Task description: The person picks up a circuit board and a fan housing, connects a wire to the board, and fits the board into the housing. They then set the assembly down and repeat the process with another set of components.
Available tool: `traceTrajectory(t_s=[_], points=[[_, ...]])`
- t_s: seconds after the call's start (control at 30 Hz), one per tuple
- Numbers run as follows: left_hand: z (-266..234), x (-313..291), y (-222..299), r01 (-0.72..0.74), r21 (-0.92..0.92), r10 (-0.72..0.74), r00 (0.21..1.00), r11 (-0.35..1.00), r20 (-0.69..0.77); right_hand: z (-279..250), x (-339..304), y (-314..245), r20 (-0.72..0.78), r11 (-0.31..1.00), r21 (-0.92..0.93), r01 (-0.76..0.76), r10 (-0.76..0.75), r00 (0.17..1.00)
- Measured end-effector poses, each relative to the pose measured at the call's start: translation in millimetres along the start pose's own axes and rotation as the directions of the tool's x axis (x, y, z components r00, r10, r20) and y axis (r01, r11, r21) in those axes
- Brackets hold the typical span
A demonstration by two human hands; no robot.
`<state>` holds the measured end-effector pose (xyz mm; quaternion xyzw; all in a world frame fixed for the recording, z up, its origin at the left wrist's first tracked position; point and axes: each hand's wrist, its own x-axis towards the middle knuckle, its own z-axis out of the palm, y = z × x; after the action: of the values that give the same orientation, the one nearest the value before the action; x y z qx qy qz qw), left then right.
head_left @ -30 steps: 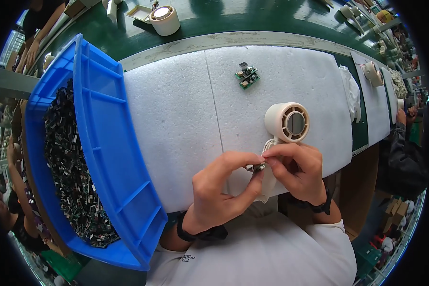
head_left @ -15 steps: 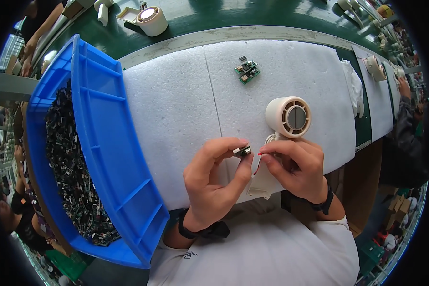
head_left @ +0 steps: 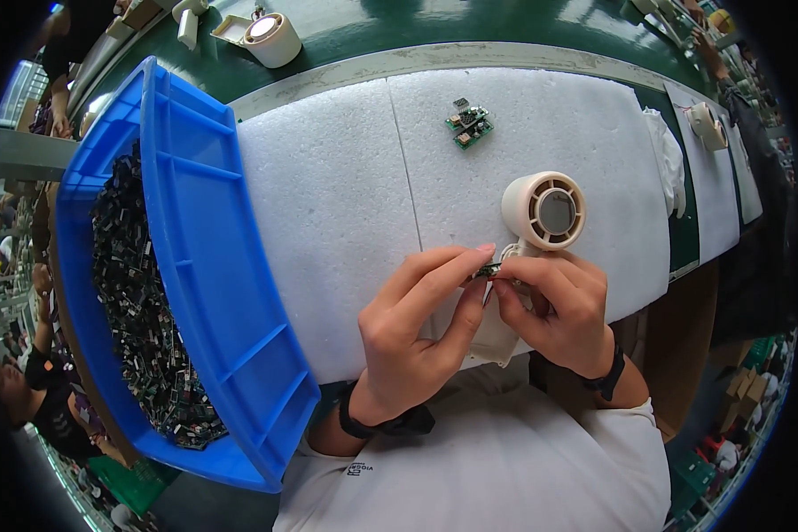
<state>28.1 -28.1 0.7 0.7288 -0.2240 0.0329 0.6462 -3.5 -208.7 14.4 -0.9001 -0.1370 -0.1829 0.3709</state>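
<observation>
My left hand [head_left: 421, 315] is closed, pinching a small green circuit board [head_left: 485, 270] between thumb and fingers. My right hand [head_left: 560, 309] is closed too, its thumb and forefinger on the end of a thin red wire [head_left: 497, 278] that meets the board's edge. Whether the wire end is seated in the board is hidden by the fingertips. Just beyond my right hand lies a cream handheld fan [head_left: 543, 209] with a round slotted head. Its handle [head_left: 495, 341] runs toward me under my hands, partly covered by them.
A blue bin [head_left: 206, 222] full of small circuit boards [head_left: 146, 310] stands at the left. More green boards [head_left: 469, 124] lie on the white foam sheet [head_left: 328, 177]. Another cream fan [head_left: 272, 40] sits on the green bench beyond. Other people are at the sides.
My hands have come together, bringing the board rightward to the wire end; they were apart before. The view has shifted slightly.
</observation>
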Motion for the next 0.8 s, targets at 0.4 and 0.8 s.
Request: traceTrajectory(t_s=[0.4,0.8], points=[[-1,-1,3,0.007,-0.13,-0.01,1.0,0.991,-0.017,-10,2,-3,0.089,0.953,0.215,-0.213,0.198,0.976],[-2,1,4,0.023,-0.168,-0.012,0.998,0.986,0.064,-14,-4,6,0.146,0.813,0.465,-0.35,0.32,0.936]])
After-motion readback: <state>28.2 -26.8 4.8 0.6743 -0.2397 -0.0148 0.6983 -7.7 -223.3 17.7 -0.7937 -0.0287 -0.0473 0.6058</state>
